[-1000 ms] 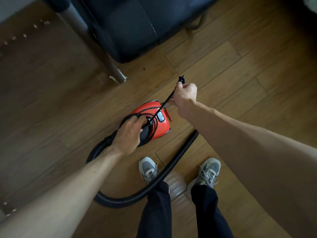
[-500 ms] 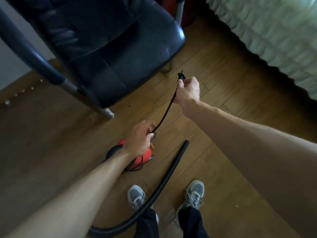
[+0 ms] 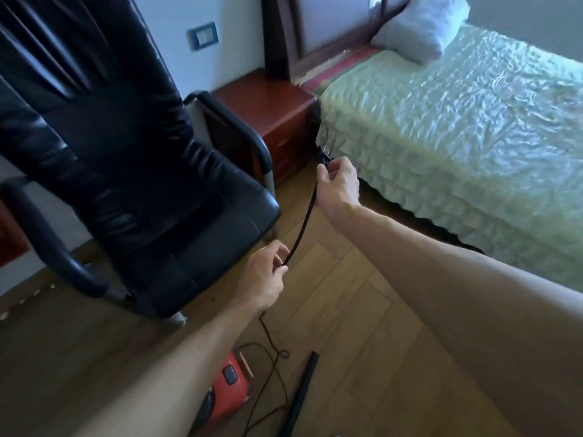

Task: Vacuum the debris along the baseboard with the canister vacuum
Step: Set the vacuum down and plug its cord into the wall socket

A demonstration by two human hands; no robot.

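Observation:
The red canister vacuum [image 3: 228, 395] sits on the wood floor at the bottom, partly hidden by my left forearm. Its black power cord [image 3: 301, 228] runs up taut between my hands and lies in loose loops beside the canister. My right hand [image 3: 339, 184] is shut on the cord just behind the plug [image 3: 325, 156], held up near the bed corner. My left hand [image 3: 263, 275] pinches the cord lower down. The black hose [image 3: 301, 395] lies on the floor right of the canister. Pale debris bits [image 3: 22, 302] dot the floor along the wall at far left.
A black leather armchair [image 3: 126, 171] fills the left. A red-brown nightstand [image 3: 268, 115] stands behind it against the wall, below a blue wall plate [image 3: 204, 35]. A bed with a green cover [image 3: 457, 127] and a pillow takes the right side.
The view has tilted up from the floor to the room. Both hands have risen away from the canister, drawing out more cord; my right hand carried the plug toward the bed corner.

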